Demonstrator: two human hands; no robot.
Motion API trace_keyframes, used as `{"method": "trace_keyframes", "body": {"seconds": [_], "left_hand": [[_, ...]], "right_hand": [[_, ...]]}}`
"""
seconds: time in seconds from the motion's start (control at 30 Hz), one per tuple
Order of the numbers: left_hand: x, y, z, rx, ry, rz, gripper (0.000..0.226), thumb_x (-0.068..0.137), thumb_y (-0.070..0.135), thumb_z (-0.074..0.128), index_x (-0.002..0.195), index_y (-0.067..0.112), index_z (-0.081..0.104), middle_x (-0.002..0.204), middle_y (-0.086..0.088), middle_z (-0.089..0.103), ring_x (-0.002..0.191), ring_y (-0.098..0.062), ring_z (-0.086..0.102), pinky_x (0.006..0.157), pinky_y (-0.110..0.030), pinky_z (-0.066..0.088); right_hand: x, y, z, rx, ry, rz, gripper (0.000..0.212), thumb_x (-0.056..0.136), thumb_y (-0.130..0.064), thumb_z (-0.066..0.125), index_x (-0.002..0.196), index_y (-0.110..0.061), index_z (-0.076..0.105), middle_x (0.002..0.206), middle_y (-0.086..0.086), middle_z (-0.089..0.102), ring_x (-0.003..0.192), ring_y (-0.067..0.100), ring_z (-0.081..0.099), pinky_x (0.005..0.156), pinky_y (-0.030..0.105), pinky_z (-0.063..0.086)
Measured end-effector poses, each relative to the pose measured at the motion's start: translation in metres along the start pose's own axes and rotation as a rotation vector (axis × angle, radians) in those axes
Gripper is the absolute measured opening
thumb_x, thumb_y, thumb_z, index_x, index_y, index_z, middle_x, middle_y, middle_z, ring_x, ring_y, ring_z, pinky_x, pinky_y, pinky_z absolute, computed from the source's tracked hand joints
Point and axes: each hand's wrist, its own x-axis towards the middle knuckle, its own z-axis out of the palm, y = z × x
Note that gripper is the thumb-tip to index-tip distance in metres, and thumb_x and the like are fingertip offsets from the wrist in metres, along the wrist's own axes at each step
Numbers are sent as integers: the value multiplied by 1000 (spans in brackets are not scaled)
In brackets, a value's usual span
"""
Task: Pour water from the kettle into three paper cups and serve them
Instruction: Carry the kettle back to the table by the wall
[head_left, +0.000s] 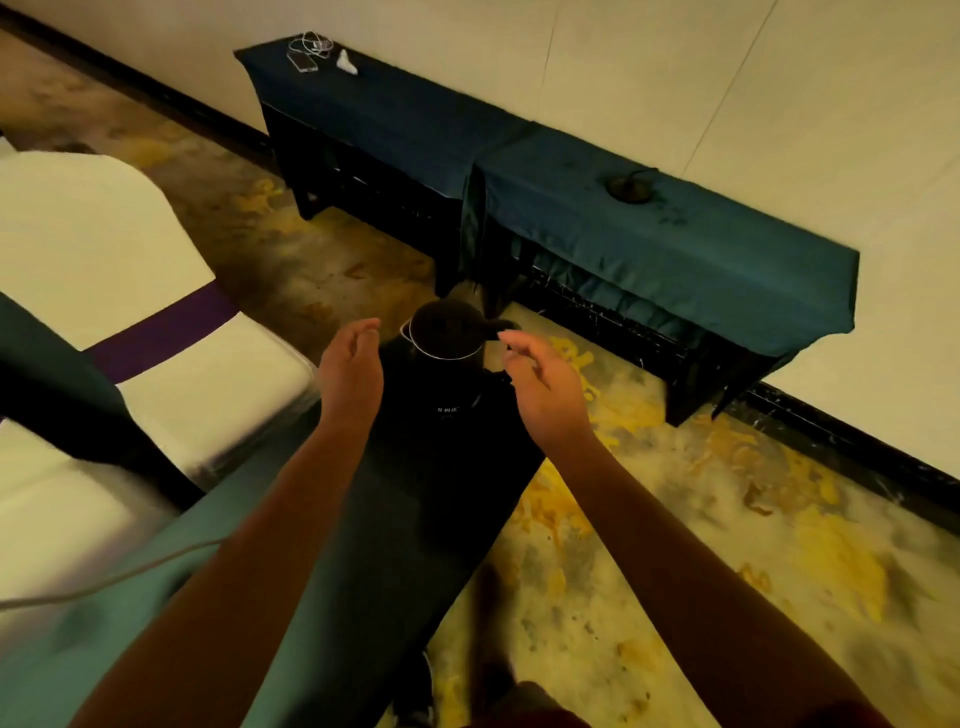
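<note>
Dim yellow light fills a room with a marbled floor (649, 519), and near us runs a narrow table (322, 597) draped in dark green cloth. We see the kettle (449, 343), a black jug with a thin bright ring around its rim, standing at the far end of this table, close to the end edge. Its lid looks dark and rounded, and a handle seems to jut toward the right, though the blur makes the shape hard to read.

Our left hand (350, 371) hovers just beside the kettle's left flank, fingers loosely curved and apart, touching nothing. Our right hand (540, 384) hangs near the handle side, fingers also spread and slightly curled, holding nothing.

We judge the kettle rigid and smooth-walled, likely heavy if filled, and possibly hot on the body. The handle on the right looks the safe place to grip, with the left hand kept off the wall or steadying the lid.

No paper cups are in view. Against the far wall stands a second long table (675, 249) in dark blue cloth, carrying a round kettle base (629, 188) and, at its far left end, a phone (302, 61) with a white cable (311, 42). White-covered chairs (104, 249) stand to our left.
</note>
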Motion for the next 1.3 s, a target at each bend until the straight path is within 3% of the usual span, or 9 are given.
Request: {"method": "trace_keyframes", "body": {"seconds": [0.27,0.4,0.5,0.57,0.77,0.93,1.03,1.13,1.3], "left_hand": [[40,-8,54,36,75,-80,34,99,22,46,124,14,67,123,-5,68,113,-22,61,101,-39,48],[52,-7,73,67,119,-80,32,99,23,46,122,14,67,118,-9,69,109,-27,62,96,-39,49],[60,-11,82,88,150,-89,31,100,20,46,121,12,67,113,-3,68,91,-10,62,83,-13,48],[68,-14,88,108,172,-108,31,101,17,45,122,11,66,106,2,64,77,5,53,61,4,36],[94,-34,91,123,179,-171,33,102,21,43,126,15,65,112,3,64,95,-8,56,77,-18,39],[113,-50,99,83,153,-210,33,100,20,45,124,14,67,113,2,66,99,-11,58,77,-16,41],[122,-59,101,49,150,-241,35,98,22,44,120,13,69,117,-5,70,109,-20,62,93,-28,49],[129,-71,101,25,152,-276,38,93,27,44,117,14,71,116,-6,72,112,-20,64,104,-40,49],[133,-81,107,-36,113,-310,36,99,19,42,117,8,71,112,-6,72,104,-15,66,99,-33,53]], "right_hand": [[87,45,-13,-29,-68,15,32,99,-19,54,129,-15,66,114,-9,64,95,-5,58,76,4,41],[117,65,-20,0,-90,5,39,92,-28,50,125,-17,67,112,-9,66,97,-1,61,85,18,46],[131,76,-23,22,-120,17,35,94,-26,52,124,-19,68,92,-14,62,77,-6,55,69,11,42],[141,83,-22,2,-104,15,29,97,-20,55,123,-18,68,98,-7,66,78,-6,56,66,5,41],[167,105,-2,-5,-74,74,30,99,-25,58,126,-16,65,115,-3,66,93,-6,58,70,-1,40],[181,126,16,15,-96,145,40,95,-42,57,126,-17,65,114,-2,70,97,1,64,73,6,44],[188,142,18,76,-150,180,52,88,-56,60,123,-17,66,113,0,70,99,2,66,77,6,47],[193,161,22,88,-236,183,59,77,-66,66,114,-20,69,104,-4,73,98,7,69,82,21,54],[201,180,31,40,-379,199,59,66,-63,81,102,-17,72,96,10,76,90,22,75,81,48,61]]}}
